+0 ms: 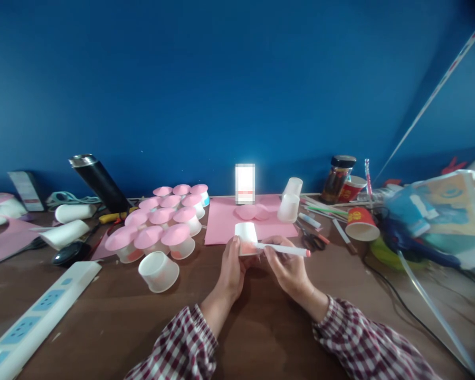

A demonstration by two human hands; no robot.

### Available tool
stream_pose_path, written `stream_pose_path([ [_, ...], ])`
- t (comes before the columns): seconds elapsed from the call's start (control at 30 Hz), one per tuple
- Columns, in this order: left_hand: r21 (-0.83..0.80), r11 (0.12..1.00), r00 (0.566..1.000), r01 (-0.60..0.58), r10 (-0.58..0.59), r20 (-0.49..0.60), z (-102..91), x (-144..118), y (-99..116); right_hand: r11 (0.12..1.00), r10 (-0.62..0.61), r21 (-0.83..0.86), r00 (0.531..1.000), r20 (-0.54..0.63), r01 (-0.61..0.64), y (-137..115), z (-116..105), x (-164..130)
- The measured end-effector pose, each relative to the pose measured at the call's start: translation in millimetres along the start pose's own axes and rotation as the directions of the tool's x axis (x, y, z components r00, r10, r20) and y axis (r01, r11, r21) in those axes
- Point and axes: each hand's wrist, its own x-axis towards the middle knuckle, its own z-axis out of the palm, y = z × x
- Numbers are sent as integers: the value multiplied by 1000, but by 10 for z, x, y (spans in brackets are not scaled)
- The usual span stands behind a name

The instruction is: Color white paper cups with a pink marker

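My left hand [231, 269] is wrapped round a white paper cup [246, 235] near the middle of the table, and a reddish patch shows on the cup's side. Between the fingers of my right hand [285, 266] is a white marker pen [283, 249] with a red end pointing right. The pen's other end meets the side of the cup. Pink paper sheets [217, 227] lie just beyond my hands, with pink paper discs [247, 212] on them. To the left stand several cups topped with pink paper cones [176, 234]. A bare white cup [159, 271] stands in front of them.
At left are a white power strip [43, 311] and a leaning black flask [103, 184]. Stacked clear cups [288, 207], scissors [314, 240], a lidded jar [337, 179] and a red paper cup [361, 224] stand or lie right. A blue glue gun [423, 250] has cables near it.
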Motion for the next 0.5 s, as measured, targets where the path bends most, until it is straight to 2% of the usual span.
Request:
stream_pose_path([
  [0.27, 3, 1000, 1000, 0, 0, 1, -32, 16, -57, 999, 43, -28, 997, 71, -41, 22, -3, -3],
  [0.43, 9, 1000, 1000, -7, 7, -22, -35, 18, -63, 998, 48, -32, 998, 32, -47, 16, -6, 1],
  [0.5, 3, 1000, 1000, -2, 2, -22, -33, 19, -60, 999, 49, -13, 997, 57, -48, 4, 0, 8],
])
